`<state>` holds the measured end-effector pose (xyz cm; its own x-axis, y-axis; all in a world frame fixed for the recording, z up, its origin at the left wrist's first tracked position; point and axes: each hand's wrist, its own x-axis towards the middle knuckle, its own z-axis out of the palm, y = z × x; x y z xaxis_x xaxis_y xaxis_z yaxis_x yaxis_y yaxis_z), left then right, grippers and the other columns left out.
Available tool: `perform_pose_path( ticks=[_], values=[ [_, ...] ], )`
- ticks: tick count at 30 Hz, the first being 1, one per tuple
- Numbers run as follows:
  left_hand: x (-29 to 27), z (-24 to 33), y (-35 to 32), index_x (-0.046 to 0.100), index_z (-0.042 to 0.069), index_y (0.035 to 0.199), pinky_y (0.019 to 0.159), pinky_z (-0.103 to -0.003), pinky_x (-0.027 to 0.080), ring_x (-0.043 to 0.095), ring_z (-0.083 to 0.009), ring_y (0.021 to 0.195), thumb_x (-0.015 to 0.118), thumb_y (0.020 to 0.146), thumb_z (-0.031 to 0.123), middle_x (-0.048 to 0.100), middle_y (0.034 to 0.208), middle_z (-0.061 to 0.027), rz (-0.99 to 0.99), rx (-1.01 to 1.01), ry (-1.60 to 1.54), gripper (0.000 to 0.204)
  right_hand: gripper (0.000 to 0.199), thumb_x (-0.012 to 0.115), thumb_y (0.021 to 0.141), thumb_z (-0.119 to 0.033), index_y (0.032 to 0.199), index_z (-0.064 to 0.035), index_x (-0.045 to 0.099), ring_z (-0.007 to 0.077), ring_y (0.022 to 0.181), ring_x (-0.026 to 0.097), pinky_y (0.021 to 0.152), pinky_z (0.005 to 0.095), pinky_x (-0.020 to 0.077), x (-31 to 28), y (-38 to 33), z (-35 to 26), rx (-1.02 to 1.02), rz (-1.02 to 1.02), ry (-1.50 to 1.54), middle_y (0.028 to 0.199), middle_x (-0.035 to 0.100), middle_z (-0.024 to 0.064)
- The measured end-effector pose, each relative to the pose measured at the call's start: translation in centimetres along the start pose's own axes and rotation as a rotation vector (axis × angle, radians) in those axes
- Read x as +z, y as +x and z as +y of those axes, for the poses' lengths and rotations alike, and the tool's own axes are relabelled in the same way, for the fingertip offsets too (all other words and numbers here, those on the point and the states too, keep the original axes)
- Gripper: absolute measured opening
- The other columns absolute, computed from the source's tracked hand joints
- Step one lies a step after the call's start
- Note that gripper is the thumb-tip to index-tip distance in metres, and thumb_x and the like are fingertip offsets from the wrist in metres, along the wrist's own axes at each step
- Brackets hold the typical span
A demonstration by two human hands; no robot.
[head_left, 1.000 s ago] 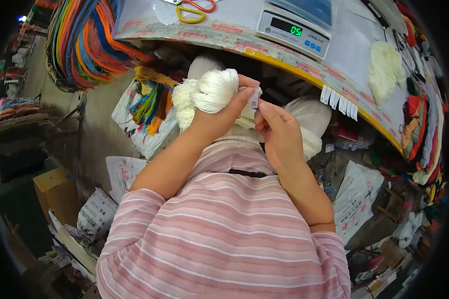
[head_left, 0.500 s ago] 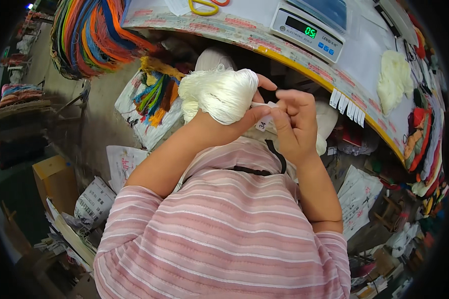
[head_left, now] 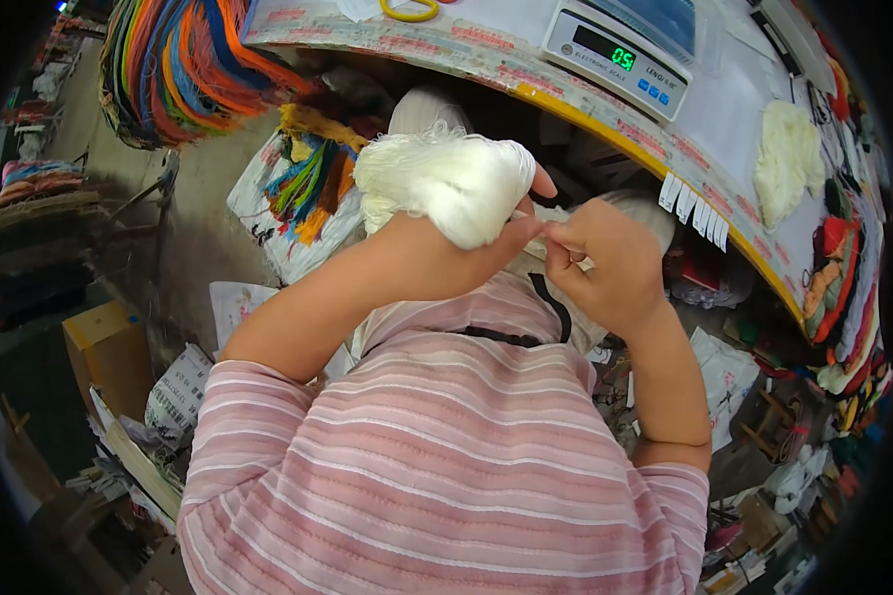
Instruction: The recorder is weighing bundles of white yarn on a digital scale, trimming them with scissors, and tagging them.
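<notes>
Cluttered workshop; fluffy white yarn bundle

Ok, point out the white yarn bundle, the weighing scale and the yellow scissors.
white yarn bundle (head_left: 446, 183), head view, middle of the skein.
weighing scale (head_left: 620, 55), head view, front panel.
yellow scissors (head_left: 412, 12), head view, handle loop.

Garment: short-sleeved knit top, pink with thin white horizontal stripes, ribbed texture; fabric bunches in soft folds across the front. Sleeves end above the elbows; both forearms bare. A narrow dark strap crosses the upper front of the top. Both hands bare, no gloves.
</notes>
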<state>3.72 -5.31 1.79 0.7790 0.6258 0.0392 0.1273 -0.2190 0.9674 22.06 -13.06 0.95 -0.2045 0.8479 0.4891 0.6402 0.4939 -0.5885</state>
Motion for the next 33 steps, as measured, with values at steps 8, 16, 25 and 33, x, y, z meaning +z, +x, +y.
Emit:
perform_pose_path(
  ticks=[8, 16, 25, 33],
  values=[
    [0.0, -0.6, 0.3, 0.060, 0.003, 0.094, 0.044, -0.021, 0.028, 0.037, -0.0074, 0.046, 0.063, 0.087, 0.017, 0.053, 0.068, -0.0023, -0.125, -0.646, -1.014, 0.016, 0.018, 0.067, 0.071, 0.003, 0.086, -0.0037, 0.059, 0.0183, 0.052, 0.052, 0.042, 0.0287, 0.0393, 0.6, -0.9, 1.7, -0.310, 0.073, -0.161, 0.068, 0.051, 0.0033],
    [1.1, 0.7, -0.7, 0.059, 0.003, 0.087, 0.045, -0.022, 0.035, 0.045, -0.0064, 0.050, 0.063, 0.087, 0.013, 0.054, 0.065, -0.0011, 0.052, -0.422, -0.748, 0.010, 0.028, 0.059, 0.087, -0.003, 0.113, -0.0002, 0.047, 0.0025, 0.055, 0.042, 0.047, 0.0181, 0.0316, 1.4, -1.4, -1.9, 0.762, 0.292, 1.012, 0.071, 0.052, -0.0020],
    [-0.3, 0.8, 0.0, 0.059, 0.003, 0.086, 0.042, -0.022, 0.034, 0.044, -0.0057, 0.049, 0.062, 0.089, 0.017, 0.051, 0.060, 0.0013, 0.010, -0.327, -0.540, 0.015, 0.014, 0.068, 0.080, -0.002, 0.093, 0.0004, 0.067, 0.0058, 0.055, 0.045, 0.047, 0.0212, 0.0328, 0.4, -1.2, -1.0, 0.311, 0.173, 0.388, 0.068, 0.054, 0.0011],
    [-1.2, 2.0, -0.1, 0.060, 0.003, 0.083, 0.039, -0.022, 0.029, 0.039, -0.0055, 0.044, 0.063, 0.088, 0.020, 0.048, 0.057, 0.0018, -0.071, -0.512, -0.648, 0.018, 0.025, 0.073, 0.069, -0.001, 0.094, -0.0042, 0.069, 0.0186, 0.050, 0.049, 0.045, 0.0298, 0.0386, 0.2, -0.7, -1.1, 0.102, 0.183, 0.005, 0.064, 0.055, 0.0064]
  ],
)
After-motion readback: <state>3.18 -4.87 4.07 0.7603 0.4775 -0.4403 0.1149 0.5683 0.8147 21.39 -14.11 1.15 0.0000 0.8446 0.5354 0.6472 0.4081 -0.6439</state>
